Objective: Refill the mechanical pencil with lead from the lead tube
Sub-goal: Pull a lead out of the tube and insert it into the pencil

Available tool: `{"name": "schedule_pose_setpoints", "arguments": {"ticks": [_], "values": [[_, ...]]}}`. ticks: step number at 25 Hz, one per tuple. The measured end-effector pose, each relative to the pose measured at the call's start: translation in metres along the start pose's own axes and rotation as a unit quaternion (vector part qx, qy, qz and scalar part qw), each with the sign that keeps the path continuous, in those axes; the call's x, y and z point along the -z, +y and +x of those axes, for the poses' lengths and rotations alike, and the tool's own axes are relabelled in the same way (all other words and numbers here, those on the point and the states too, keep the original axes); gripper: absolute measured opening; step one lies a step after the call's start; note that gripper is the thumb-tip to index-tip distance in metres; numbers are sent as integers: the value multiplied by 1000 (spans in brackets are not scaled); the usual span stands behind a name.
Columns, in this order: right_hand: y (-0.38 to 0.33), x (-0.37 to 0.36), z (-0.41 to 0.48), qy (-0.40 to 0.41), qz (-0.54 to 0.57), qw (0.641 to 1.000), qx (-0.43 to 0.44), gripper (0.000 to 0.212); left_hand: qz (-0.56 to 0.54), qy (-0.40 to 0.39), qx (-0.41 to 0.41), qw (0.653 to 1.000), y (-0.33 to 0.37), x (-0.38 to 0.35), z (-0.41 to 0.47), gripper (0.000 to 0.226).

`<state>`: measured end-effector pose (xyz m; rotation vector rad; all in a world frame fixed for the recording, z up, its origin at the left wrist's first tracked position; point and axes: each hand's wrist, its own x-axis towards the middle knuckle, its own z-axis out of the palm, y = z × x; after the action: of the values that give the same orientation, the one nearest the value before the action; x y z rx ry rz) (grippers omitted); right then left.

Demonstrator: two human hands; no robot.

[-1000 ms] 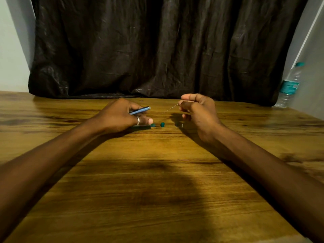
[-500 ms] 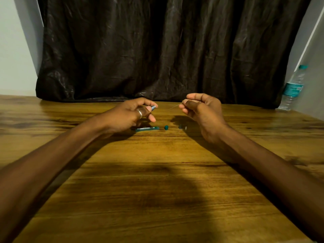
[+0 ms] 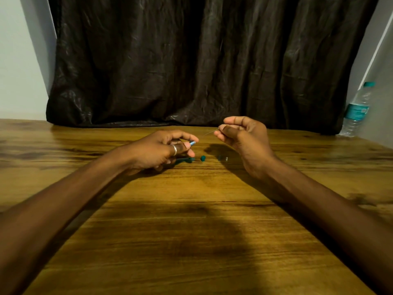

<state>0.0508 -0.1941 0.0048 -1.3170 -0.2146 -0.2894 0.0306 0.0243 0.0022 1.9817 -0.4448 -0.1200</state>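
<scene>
With the left hand [image 3: 158,151] gripping the slim blue mechanical pencil [image 3: 192,143], open end rightward; small teal cap [image 3: 203,158] lying right of that hand; thin grey lead [image 3: 211,132] pinched farther right in the right hand [image 3: 241,135]; lead drawn, insertion and recapping seemingly left.

Left hand [image 3: 157,150] curled low; right hand [image 3: 242,135] raised, fingertips pinched.

Left hand [image 3: 158,151]: I see it closed around the blue pencil [image 3: 192,143], tip poking out toward the right.
Right hand [image 3: 244,138]: pinching a thin lead [image 3: 211,132], raised above the table [image 3: 191,241].
Table: teal tube [image 3: 185,160], small cap [image 3: 203,158].
</scene>
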Motion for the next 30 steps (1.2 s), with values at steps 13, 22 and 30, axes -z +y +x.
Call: {"name": "schedule_pose_setpoints", "arguments": {"ticks": [13,22,30], "values": [[-2,-2,-4,-18,-24,1000,1,18,-54,8,16,998,-2,0,2,22],[-2,-1,-5,-20,-35,999,16,17,-63,-11,13,998,-6,1,4,23],[7,-4,-9,-62,-55,996,27,17,-65,-14,11,998,-5,0,3,24]]}}
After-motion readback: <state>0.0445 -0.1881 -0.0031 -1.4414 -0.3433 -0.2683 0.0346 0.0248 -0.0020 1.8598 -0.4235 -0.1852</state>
